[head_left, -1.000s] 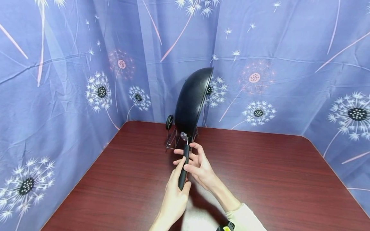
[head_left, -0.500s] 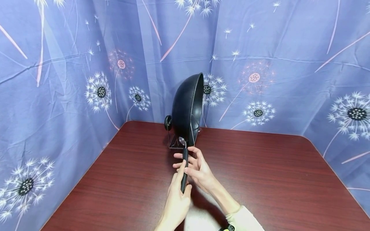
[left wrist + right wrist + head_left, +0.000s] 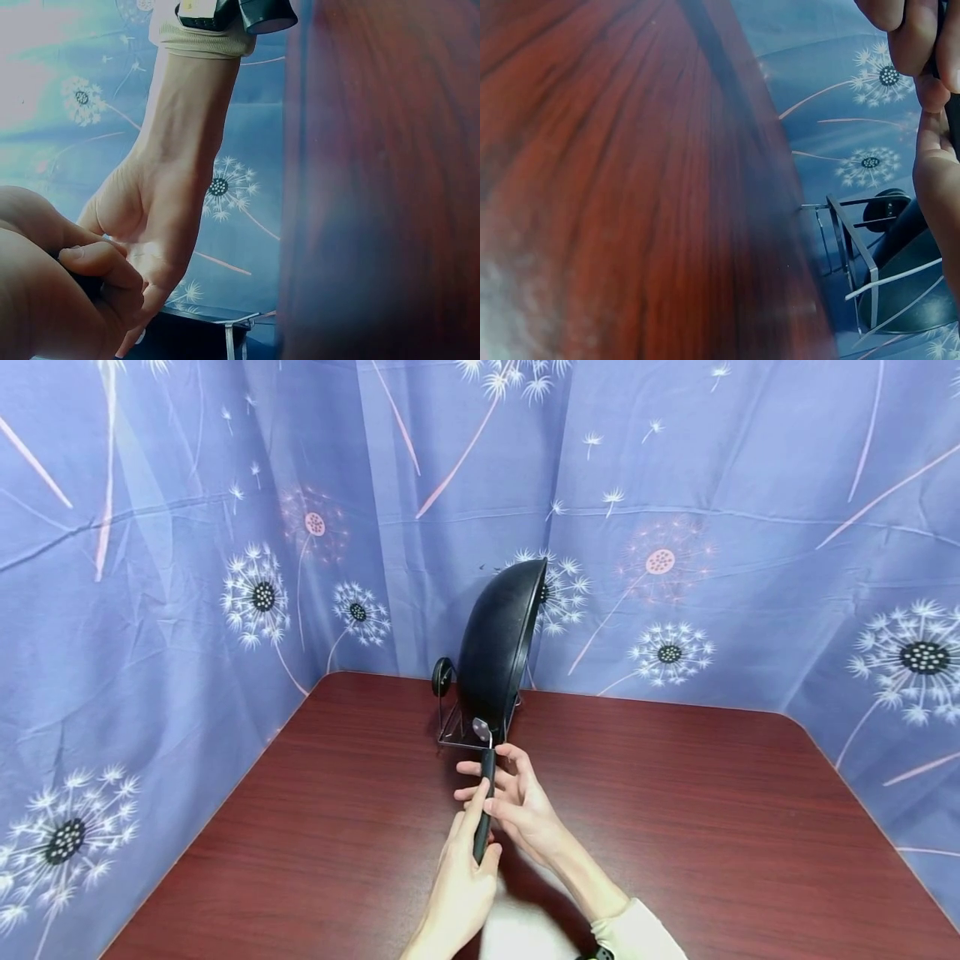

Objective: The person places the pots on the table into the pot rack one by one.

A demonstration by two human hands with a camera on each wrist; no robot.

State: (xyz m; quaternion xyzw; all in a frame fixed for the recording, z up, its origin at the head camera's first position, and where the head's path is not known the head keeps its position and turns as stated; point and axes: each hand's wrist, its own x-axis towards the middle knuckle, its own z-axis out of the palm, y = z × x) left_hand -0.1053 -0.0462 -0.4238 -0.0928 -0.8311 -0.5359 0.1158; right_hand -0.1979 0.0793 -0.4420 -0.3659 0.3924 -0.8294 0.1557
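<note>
A black wok (image 3: pixel 497 639) stands on its side in a wire rack (image 3: pixel 459 744), its rounded underside toward the left and its inside mostly hidden. Its black handle (image 3: pixel 488 768) points toward me, joined by a metal bracket (image 3: pixel 482 727). My left hand (image 3: pixel 459 881) grips the handle's near end, forefinger lying along the top. My right hand (image 3: pixel 534 820) holds the handle from the right, thumb on the near side and fingers spread behind it. In the right wrist view, the wok's dark inside (image 3: pixel 915 281) shows behind the rack's bars (image 3: pixel 853 244).
A round black disc (image 3: pixel 442 677) sits at the rack's left side. The dark red wooden table (image 3: pixel 712 802) extends on both sides of the hands. A blue curtain (image 3: pixel 750 593) with dandelion prints hangs along the table's back and left edges.
The wok has come down and slightly toward me. Half a second ago it was turned so its inside showed; now it has turned back. Both hands stay on the handle.
</note>
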